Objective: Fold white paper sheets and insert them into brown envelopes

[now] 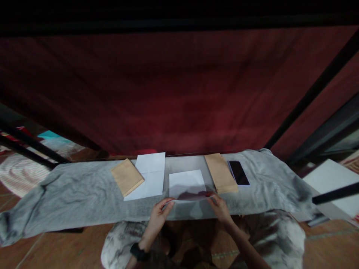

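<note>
A white sheet of paper (187,181) lies in front of me, its near edge lifted and bent up off the cloth. My left hand (160,212) pinches the left corner of that edge between thumb and fingers. At the right corner, my right hand (219,207) grips the same edge in a similar pinch. Left of the sheet, a brown envelope (127,177) partly covers another white paper (153,173) with fold creases. On the right is a second brown envelope (221,173), close beside a dark-screened phone (239,173).
A grey cloth (89,190) covers the narrow bench before me. Behind it hangs a dark red curtain (179,93) between black metal bars. A white box-like object (333,186) stands at the right end, and a round striped mat (25,173) lies on the floor at left.
</note>
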A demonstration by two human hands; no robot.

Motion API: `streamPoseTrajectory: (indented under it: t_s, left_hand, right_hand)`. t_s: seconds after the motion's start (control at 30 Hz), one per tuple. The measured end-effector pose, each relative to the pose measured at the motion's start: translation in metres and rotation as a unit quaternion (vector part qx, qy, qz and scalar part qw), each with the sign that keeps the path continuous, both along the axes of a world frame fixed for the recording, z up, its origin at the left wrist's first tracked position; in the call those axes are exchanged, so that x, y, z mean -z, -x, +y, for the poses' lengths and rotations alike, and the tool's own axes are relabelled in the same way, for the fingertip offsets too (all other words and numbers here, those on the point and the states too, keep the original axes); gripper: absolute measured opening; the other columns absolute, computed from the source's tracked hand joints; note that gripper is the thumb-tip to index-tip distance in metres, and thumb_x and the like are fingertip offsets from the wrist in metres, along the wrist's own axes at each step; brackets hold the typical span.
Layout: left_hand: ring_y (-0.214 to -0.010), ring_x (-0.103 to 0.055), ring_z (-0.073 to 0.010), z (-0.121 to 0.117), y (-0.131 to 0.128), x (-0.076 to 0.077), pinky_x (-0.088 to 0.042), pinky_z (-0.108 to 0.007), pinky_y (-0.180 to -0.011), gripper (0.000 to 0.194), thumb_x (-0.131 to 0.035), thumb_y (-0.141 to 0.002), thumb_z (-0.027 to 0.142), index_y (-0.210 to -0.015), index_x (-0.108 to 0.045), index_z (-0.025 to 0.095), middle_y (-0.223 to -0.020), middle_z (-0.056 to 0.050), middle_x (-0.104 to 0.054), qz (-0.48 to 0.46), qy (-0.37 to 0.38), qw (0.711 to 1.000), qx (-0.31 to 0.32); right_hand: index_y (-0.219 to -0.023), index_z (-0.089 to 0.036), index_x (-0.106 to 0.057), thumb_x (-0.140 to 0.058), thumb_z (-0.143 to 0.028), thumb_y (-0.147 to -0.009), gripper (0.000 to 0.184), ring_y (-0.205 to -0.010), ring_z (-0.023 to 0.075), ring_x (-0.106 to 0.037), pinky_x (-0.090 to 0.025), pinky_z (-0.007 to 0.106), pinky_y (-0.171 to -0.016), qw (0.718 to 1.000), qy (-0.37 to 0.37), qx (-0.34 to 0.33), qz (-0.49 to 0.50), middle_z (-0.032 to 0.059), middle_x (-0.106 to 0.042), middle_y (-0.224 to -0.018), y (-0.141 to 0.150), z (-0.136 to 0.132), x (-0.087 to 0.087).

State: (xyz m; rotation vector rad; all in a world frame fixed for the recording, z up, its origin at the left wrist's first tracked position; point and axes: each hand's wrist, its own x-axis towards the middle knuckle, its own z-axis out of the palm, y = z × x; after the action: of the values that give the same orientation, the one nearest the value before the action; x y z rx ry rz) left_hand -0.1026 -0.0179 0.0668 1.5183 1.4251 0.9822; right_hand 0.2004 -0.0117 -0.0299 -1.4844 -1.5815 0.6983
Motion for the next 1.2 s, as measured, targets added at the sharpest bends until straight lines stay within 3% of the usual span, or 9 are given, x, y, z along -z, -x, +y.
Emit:
streamPoseTrajectory:
  t_s: [0.2,0.4,0.5,0.67,0.77,0.9,1.0,1.07,1.2]
  left_hand:
    - [-0.102,-0.069,-0.0229,0.027,-0.007,0.032,-0.055,-0.035,-0.091,0.067,-0.062,-0.083,0.05,-0.138,-0.048,0.015,-0.115,-0.01,-0.072,-0.059,0.007,0.995,-0.078]
    - [-0.09,-0.07,-0.0212,0.032,-0.014,0.066,-0.055,-0.035,-0.086,0.057,-0.059,-0.081,0.023,-0.137,-0.05,0.015,-0.099,-0.006,-0.073,0.057,0.036,0.995,-0.078]
    - [-0.082,-0.07,-0.0193,0.03,-0.019,0.066,-0.055,-0.033,-0.081,0.057,-0.055,-0.08,0.013,-0.137,-0.051,0.019,-0.091,-0.002,-0.072,0.113,0.038,0.988,-0.096]
    - [-0.091,-0.069,-0.0206,0.03,-0.026,0.063,-0.054,-0.034,-0.087,0.057,-0.056,-0.078,0.008,-0.134,-0.055,0.018,-0.106,-0.007,-0.071,0.168,0.008,0.981,-0.102]
    - [-0.1,-0.068,-0.0222,0.028,-0.027,0.068,-0.053,-0.035,-0.092,0.055,-0.054,-0.079,0.007,-0.134,-0.055,0.016,-0.118,-0.011,-0.067,0.216,0.003,0.971,-0.103]
    - [-0.112,-0.064,-0.0223,0.024,-0.028,0.073,-0.05,-0.034,-0.1,0.056,-0.05,-0.082,0.006,-0.138,-0.052,0.016,-0.129,-0.013,-0.061,0.296,-0.042,0.951,-0.085]
    - [-0.117,-0.061,-0.0245,0.026,-0.037,0.073,-0.047,-0.039,-0.104,0.051,-0.045,-0.088,0.009,-0.138,-0.053,0.017,-0.13,-0.013,-0.061,0.366,-0.106,0.922,-0.072]
    - [-0.126,-0.056,-0.0241,0.032,-0.05,0.074,-0.044,-0.039,-0.109,0.049,-0.042,-0.092,0.012,-0.139,-0.053,0.018,-0.136,-0.013,-0.058,0.384,-0.136,0.912,-0.048]
    - [-0.142,-0.04,-0.0235,0.048,-0.079,0.084,-0.036,-0.042,-0.116,0.052,-0.036,-0.094,0.014,-0.146,-0.044,0.014,-0.151,-0.013,-0.046,0.428,-0.168,0.886,0.062]
  right_hand:
    - [-0.096,-0.024,-0.066,-0.039,-0.045,-0.096,0.035,-0.072,0.0218,-0.07,-0.054,0.03,-0.067,0.997,0.038,0.063,-0.04,0.0048,-0.074,-0.082,0.009,0.005,-0.005]
    - [-0.099,-0.02,-0.064,-0.04,-0.034,-0.095,0.028,-0.077,0.0218,-0.071,-0.05,0.029,-0.073,0.988,0.054,0.103,-0.098,0.0075,-0.073,-0.087,0.014,0.01,-0.005]
    - [-0.115,-0.018,-0.06,-0.04,-0.026,-0.093,0.031,-0.091,0.0237,-0.071,-0.051,0.032,-0.08,0.985,0.053,0.113,-0.116,0.0121,-0.072,-0.106,0.018,0.009,-0.002]
    - [-0.137,-0.015,-0.047,-0.038,-0.019,-0.094,0.044,-0.099,0.0246,-0.07,-0.053,0.033,-0.079,0.973,0.037,0.118,-0.193,0.0164,-0.064,-0.125,0.027,0.005,0.004]
    - [-0.14,-0.016,-0.046,-0.038,-0.017,-0.094,0.046,-0.097,0.0244,-0.069,-0.054,0.033,-0.076,0.956,0.018,0.122,-0.265,0.0164,-0.063,-0.124,0.03,0.003,0.007]
    - [-0.136,-0.016,-0.052,-0.039,-0.015,-0.095,0.044,-0.111,0.0273,-0.063,-0.052,0.041,-0.09,0.944,-0.051,0.116,-0.306,0.0166,-0.062,-0.123,0.03,0.003,0.008]
    - [-0.136,-0.018,-0.053,-0.038,-0.019,-0.097,0.042,-0.124,0.0278,-0.055,-0.048,0.047,-0.1,0.948,-0.11,0.07,-0.291,0.0154,-0.057,-0.135,0.038,0.007,0.004]
    - [-0.138,-0.017,-0.053,-0.036,-0.022,-0.099,0.042,-0.131,0.0258,-0.049,-0.045,0.046,-0.106,0.951,-0.134,0.025,-0.278,0.0138,-0.053,-0.142,0.05,0.013,0.001]
    - [-0.142,-0.011,-0.05,-0.031,-0.023,-0.102,0.046,-0.139,0.0228,-0.042,-0.038,0.044,-0.113,0.945,-0.142,-0.026,-0.293,0.0135,-0.051,-0.147,0.079,0.027,0.001]
